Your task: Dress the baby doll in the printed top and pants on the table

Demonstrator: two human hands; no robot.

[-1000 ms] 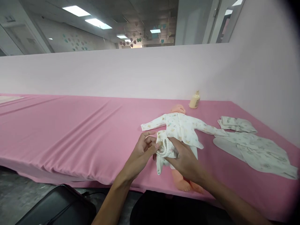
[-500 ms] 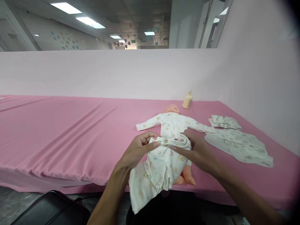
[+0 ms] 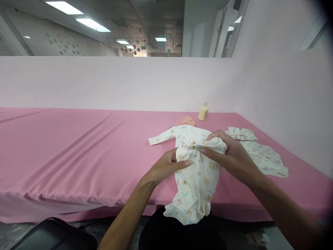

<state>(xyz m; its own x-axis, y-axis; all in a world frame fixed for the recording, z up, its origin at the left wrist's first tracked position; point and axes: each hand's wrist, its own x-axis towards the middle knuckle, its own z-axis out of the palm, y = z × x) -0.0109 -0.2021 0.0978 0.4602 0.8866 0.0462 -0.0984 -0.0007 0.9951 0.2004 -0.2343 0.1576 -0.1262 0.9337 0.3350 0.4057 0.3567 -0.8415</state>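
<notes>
While both hands (image 3: 169,166) (image 3: 231,158) grip it, trousers (image 3: 196,187) overhang table edge (image 3: 78,205).

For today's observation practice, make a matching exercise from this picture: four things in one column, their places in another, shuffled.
Things:
1 bottle
2 baby trousers
3 doll
4 spare clothes

Places:
A held in both hands
B lying on its back on the pink table
C by the back wall
D spread at the table's right end

Pairs: 1-C, 2-A, 3-B, 4-D
</notes>
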